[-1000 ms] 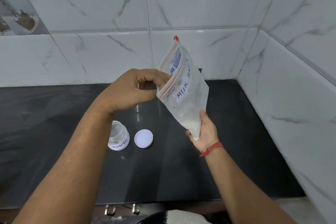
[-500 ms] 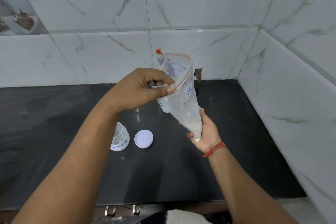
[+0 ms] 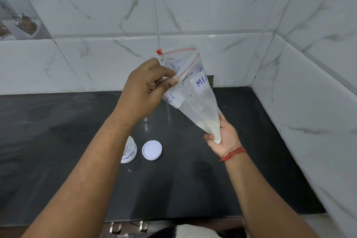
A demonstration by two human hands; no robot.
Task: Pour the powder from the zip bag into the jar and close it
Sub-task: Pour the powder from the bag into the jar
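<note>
Black counter (image 3: 77, 121), marble wall tiles (image 3: 212, 6)

White marble-veined wall tiles (image 3: 212, 6), dark stone countertop (image 3: 58, 121), corner

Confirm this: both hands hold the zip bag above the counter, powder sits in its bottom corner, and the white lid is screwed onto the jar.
Not quite. The head view shows the white lid lying on the counter beside the jar, not screwed on. The rest stands.
</note>
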